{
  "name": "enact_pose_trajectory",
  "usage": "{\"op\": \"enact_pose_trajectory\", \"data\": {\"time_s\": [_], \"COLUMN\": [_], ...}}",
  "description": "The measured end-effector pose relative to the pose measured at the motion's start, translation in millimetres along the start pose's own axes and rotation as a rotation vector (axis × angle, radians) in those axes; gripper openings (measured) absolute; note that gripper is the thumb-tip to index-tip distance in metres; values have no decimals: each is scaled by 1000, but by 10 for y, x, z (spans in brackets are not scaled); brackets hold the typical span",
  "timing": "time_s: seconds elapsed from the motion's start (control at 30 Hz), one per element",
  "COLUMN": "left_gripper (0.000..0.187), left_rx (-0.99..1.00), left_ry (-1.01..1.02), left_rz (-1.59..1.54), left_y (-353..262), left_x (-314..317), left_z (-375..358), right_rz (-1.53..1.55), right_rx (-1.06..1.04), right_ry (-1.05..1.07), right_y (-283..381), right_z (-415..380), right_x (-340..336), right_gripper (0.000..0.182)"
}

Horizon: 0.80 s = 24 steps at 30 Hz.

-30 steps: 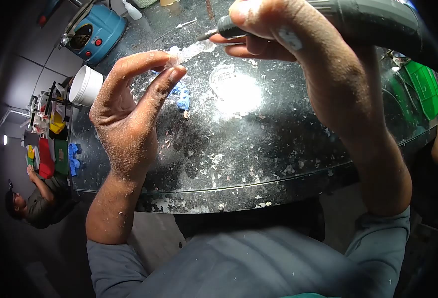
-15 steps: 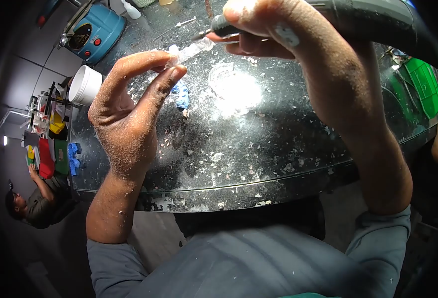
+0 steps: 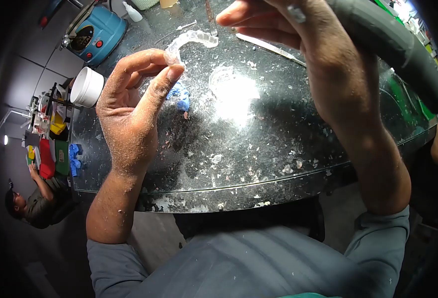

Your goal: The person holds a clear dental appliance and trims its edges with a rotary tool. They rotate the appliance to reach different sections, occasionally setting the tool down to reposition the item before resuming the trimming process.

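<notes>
A clear, tooth-shaped dental aligner is pinched between the thumb and forefinger of my left hand. Its arch curves up and right, above the bench, and white dust coats the hand. At the top edge my right hand is around a dark grey rotary handpiece, whose thick body runs back to the right. The handpiece's tip and my right thumb's end are out of frame. Right fingers point left, apart from the aligner. Under them on the bench lies a slim metal tool like a scalpel handle.
The dark bench is strewn with white dust and shavings. On it are a blue machine, a white tub, blue scraps and a small white bottle. A green bin stands right. Another person is at far left.
My right hand has drawn the handpiece up and away from the aligner, its tip leaving the frame. My left hand has turned the aligner, so its full curve now shows.
</notes>
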<state>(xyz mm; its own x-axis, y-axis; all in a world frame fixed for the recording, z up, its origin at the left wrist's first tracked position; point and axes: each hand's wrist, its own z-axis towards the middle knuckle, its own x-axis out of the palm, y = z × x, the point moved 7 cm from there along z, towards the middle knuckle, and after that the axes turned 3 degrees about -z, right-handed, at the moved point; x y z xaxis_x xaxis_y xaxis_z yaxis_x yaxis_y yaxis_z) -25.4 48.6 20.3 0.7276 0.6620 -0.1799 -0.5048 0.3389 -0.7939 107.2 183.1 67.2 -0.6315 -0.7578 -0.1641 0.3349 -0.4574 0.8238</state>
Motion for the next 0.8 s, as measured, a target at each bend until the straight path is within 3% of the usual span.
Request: {"op": "enact_pose_trajectory", "data": {"time_s": [0.2,0.3,0.4,0.8], "left_gripper": [21,20,21,21], "left_rx": [21,62,102,204], "left_ry": [-8,-2,-7,59], "left_rz": [5,34,77,263], "left_y": [-36,-85,-138,-249], "left_x": [11,34,45,41], "left_z": [7,4,-5,-10], "right_rz": [-150,247,38,-163], "right_rx": [35,-79,-267,-342], "right_ry": [-36,210,183,144], "right_y": [149,-128,17,-16], "right_z": [-44,12,-26,-30], "right_x": [67,112,157,185], "right_gripper": [32,44,45,43]}}
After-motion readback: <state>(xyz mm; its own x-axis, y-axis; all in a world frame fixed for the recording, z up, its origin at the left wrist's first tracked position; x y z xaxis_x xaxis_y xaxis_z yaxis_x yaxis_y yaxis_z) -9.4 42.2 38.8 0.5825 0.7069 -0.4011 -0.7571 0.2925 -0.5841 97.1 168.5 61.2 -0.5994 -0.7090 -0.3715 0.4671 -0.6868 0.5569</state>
